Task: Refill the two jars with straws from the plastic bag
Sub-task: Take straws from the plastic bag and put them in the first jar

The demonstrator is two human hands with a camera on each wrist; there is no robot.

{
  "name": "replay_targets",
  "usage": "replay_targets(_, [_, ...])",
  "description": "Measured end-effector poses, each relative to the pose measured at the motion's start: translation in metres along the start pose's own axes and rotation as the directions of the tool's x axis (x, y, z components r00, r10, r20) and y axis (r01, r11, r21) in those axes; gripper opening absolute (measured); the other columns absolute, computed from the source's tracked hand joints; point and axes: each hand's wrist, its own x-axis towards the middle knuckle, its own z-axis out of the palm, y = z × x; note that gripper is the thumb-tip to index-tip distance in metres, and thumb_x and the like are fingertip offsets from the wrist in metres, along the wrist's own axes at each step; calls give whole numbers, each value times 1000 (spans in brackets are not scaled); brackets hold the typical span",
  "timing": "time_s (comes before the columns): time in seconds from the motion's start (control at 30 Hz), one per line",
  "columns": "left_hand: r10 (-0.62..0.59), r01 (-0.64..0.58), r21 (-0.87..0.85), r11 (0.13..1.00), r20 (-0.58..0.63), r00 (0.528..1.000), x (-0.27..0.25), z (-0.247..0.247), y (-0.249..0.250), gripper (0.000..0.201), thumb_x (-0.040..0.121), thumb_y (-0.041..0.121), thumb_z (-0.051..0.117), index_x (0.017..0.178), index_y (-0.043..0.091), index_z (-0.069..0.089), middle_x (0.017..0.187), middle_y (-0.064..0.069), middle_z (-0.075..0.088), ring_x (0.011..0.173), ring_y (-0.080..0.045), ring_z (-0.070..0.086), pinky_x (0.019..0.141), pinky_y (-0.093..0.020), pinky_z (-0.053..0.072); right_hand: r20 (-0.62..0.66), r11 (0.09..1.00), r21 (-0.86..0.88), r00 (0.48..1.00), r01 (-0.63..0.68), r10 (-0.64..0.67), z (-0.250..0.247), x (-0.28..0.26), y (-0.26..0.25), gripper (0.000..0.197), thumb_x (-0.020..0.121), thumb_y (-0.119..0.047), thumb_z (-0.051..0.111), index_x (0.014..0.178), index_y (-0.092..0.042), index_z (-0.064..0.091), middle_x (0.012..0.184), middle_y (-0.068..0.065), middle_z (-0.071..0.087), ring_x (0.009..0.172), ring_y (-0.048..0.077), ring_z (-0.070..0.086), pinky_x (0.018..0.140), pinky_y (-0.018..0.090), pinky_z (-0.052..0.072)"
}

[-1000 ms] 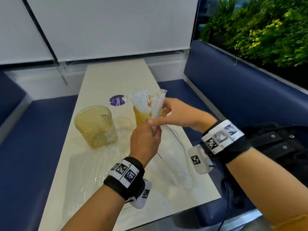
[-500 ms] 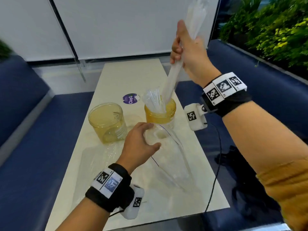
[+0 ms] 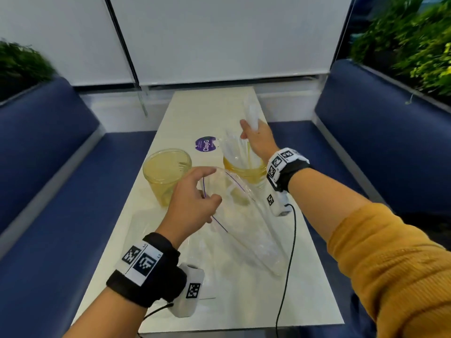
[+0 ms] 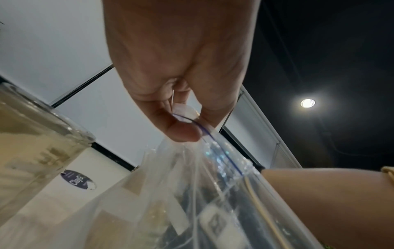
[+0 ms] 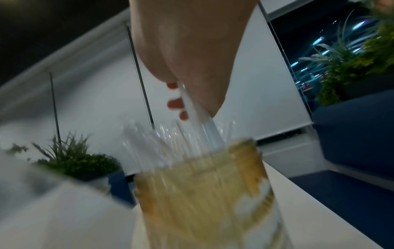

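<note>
Pinching the bag [image 3: 244, 223] rim with your left hand [image 3: 192, 203], you grip straws [image 3: 251, 113] in your right hand [image 3: 258, 140], their lower ends in the right jar [image 3: 246, 172].

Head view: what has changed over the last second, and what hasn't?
The right hand lifted its bundle of clear wrapped straws high, then lowered it to the right amber glass jar. The left hand let go of the bundle and now pinches the rim of the clear zip plastic bag. The left amber glass jar stayed without straws.
</note>
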Motion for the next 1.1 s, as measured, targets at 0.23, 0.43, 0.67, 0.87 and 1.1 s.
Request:
replay_targets(0.23, [-10, 9, -11, 1000, -20, 1000, 8, -3, 5, 55, 81, -5, 65, 129, 21, 61, 116, -5, 60, 50, -16, 63, 47, -32, 57, 10, 993, -29, 994, -110, 111, -1, -7, 26, 50, 86, -59, 65, 88, -9, 64, 83, 6, 64, 79, 23, 62, 76, 36, 50])
replay_targets(0.43, [-1, 1, -22, 1000, -2, 1000, 7, 0, 8, 55, 80, -6, 66, 130, 18, 61, 121, -5, 57, 51, -19, 64, 45, -31, 55, 57, 997, -38, 996, -66, 69, -3, -18, 24, 87, 76, -45, 84, 147, -20, 42, 146, 3, 48, 131, 17, 46, 104, 30, 40])
replay_targets(0.67, [-6, 6, -9, 1000, -1, 1000, 7, -4, 10, 56, 80, -5, 66, 132, 17, 60, 121, -7, 59, 49, -18, 65, 45, -29, 55, 165, 755, -405, 853, 516, -495, -8, -12, -6, 59, 97, -52, 55, 150, -30, 40, 154, -2, 41, 144, 17, 34, 118, 37, 29])
replay_targets(0.87, [17, -17, 17, 1000, -7, 1000, 10, -10, 13, 57, 81, -2, 67, 134, 18, 59, 116, -12, 62, 47, -17, 65, 47, -33, 58, 417, 485, -696, 848, 529, -326, -8, -10, 18, 54, 107, -40, 37, 156, -20, 33, 161, 7, 31, 149, 25, 26, 121, 41, 23])
replay_targets(1.1, [33, -35, 46, 998, 25, 999, 13, -10, 16, 60, 81, -1, 70, 137, 17, 56, 125, -10, 60, 49, -16, 66, 48, -33, 58, 437, 537, -702, 878, 468, -193, -7, -16, 8, 52, 107, -45, 29, 155, -27, 35, 163, 6, 27, 153, 26, 15, 124, 48, 10])
